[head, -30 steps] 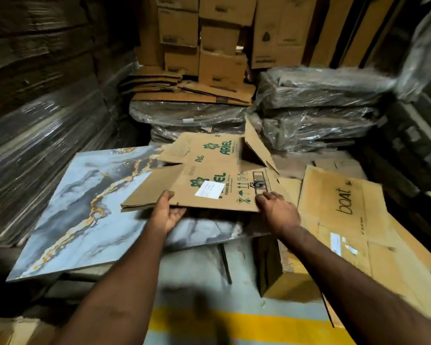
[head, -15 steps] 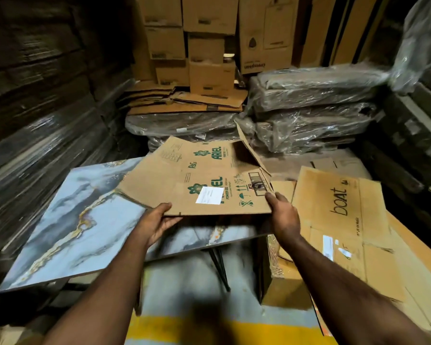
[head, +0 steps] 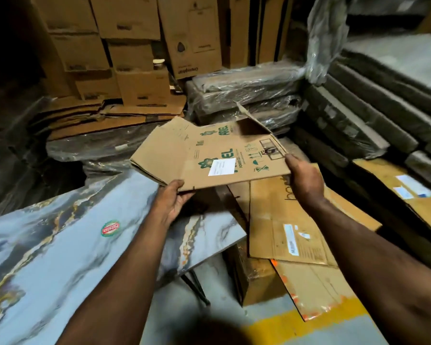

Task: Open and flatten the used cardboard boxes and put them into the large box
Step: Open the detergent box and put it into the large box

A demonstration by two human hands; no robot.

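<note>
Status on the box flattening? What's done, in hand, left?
Done: the Ariel box is collapsed nearly flat, one flap standing up. Flattened sheets, including the boat box, already lie at right. In hand: left hand and right hand each have a grip on its near edge, above the marbled table. Left: drop it on that pile; upright boxes behind look unflattened.

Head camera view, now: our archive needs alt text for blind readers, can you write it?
Two bare hands hold a flattened Ariel cardboard box in the air, the left hand gripping its near edge, the right hand its right edge. Below lie a marble-patterned board and flattened cartons; stacked boxes and plastic-wrapped bundles stand behind.
</note>
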